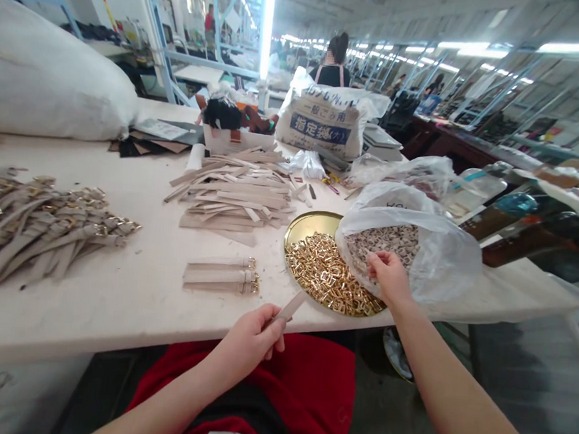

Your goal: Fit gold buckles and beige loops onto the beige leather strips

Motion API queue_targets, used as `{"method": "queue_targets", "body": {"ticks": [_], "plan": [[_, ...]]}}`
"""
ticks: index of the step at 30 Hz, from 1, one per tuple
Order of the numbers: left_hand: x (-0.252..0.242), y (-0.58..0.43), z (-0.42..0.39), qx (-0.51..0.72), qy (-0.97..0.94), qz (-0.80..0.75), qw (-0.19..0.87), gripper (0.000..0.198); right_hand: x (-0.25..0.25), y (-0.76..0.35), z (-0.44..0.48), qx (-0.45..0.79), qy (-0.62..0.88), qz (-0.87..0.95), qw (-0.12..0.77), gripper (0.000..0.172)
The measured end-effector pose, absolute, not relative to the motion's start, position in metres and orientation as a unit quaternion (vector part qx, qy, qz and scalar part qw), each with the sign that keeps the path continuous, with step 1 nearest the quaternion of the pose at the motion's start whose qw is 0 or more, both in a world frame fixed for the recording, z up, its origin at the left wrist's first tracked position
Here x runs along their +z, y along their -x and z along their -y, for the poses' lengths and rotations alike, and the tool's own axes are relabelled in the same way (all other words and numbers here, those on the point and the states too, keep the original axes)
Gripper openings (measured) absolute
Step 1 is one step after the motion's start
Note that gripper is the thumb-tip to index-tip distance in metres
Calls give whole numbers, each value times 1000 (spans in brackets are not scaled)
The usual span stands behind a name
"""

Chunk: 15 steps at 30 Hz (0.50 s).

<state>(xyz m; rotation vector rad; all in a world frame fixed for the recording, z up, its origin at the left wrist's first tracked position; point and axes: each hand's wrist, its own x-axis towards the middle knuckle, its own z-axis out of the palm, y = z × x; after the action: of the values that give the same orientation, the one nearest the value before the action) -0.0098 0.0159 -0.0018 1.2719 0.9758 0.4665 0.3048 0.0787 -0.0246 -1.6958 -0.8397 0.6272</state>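
My left hand (259, 335) is closed around a light grey-beige strap (292, 305) at the table's front edge, its free end pointing up and right. Over the mouth of a clear plastic bag (449, 256), my right hand (389, 273) has its fingers pinched together; whatever is between them is too small to make out. Many small beige loops (392, 242) fill that bag. Just left of it, a round gold tray (301, 228) holds a heap of gold buckles (325, 270). A few straps with buckles (219, 276) lie side by side left of the tray.
Plain straps (241, 190) are piled behind the tray. A large heap of buckled straps (33, 223) covers the table's left. White sacks (45, 71) and a printed bag (321, 122) stand at the back. Small scissors (331, 182) lie near the pile. Another person (334, 63) sits beyond.
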Motion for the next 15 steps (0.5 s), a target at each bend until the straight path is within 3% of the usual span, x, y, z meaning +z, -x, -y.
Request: {"method": "queue_targets", "body": {"ticks": [6, 15], "plan": [[-12, 6, -18, 191, -574, -431, 669, 23, -28, -348, -83, 296, 743, 328, 502, 12], [-11, -4, -30, 153, -577, -436, 674, 24, -39, -351, -79, 358, 736, 299, 492, 11]]}}
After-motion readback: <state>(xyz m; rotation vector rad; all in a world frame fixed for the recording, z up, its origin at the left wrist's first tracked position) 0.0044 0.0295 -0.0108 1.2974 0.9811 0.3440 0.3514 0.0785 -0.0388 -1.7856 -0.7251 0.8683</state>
